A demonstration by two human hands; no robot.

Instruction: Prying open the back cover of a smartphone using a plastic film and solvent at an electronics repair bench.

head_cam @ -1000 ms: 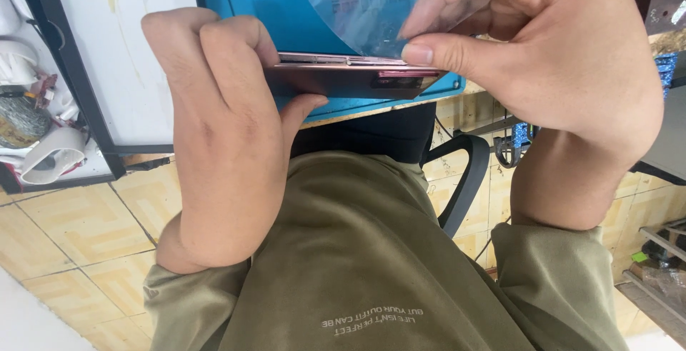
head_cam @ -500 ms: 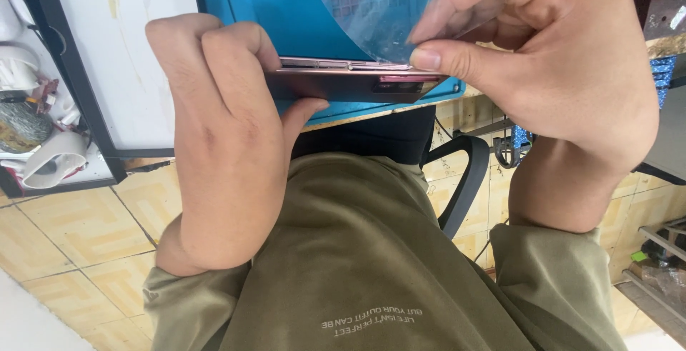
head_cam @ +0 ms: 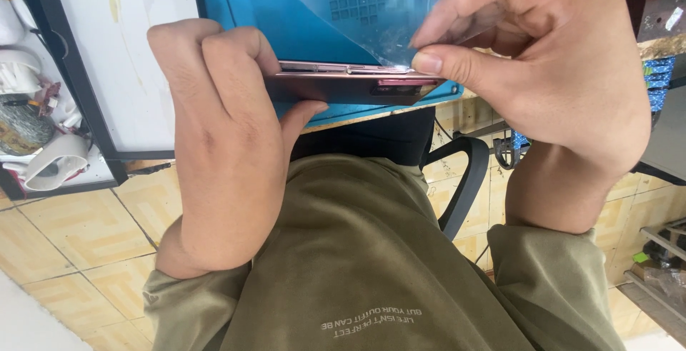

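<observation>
My left hand (head_cam: pixel 229 144) is curled tight around one pinkish slim phone (head_cam: pixel 350 83), held edge-on at the picture's centre. My right hand (head_cam: pixel 543 72), at 2 o'clock, pinches one clear film sheet (head_cam: pixel 386 8) between thumb and forefinger, just above the phone. One blue mat (head_cam: pixel 250 1) lies behind at 12 o'clock; one black chair arm (head_cam: pixel 464 179) is below.

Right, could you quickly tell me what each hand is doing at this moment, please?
Left hand: closed around the pink phone, gripping its edge.
Right hand: fingers pinched on the clear film at the phone's corner.
</observation>
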